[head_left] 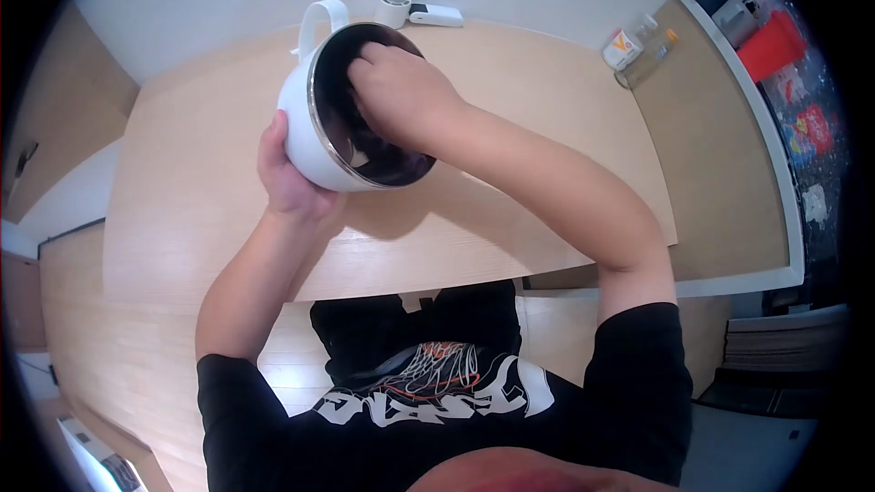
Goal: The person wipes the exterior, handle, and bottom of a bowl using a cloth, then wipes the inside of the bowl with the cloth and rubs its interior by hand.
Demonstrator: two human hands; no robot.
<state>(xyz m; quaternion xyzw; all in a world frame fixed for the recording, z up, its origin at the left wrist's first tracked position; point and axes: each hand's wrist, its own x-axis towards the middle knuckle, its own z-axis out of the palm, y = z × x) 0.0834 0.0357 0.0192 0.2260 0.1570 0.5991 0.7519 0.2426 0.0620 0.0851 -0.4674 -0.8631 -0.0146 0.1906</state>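
A white pot (303,132) with a dark inside, a shiny metal rim and a white loop handle is tilted above the table, its mouth turned toward the right. My left hand (290,173) grips its outer wall from the lower left, thumb up along the side. Inside the mouth, my right hand (401,96) is closed with curled fingers against the dark inner wall. Whatever those fingers hold, if anything, is hidden.
Beneath the pot is a light wooden table (510,228). A white roll (393,9) and a small white box (437,15) sit by the wall. Glass bottles (643,59) stand at the back right. Beyond a pale-edged panel, a red container (771,46) lies among clutter.
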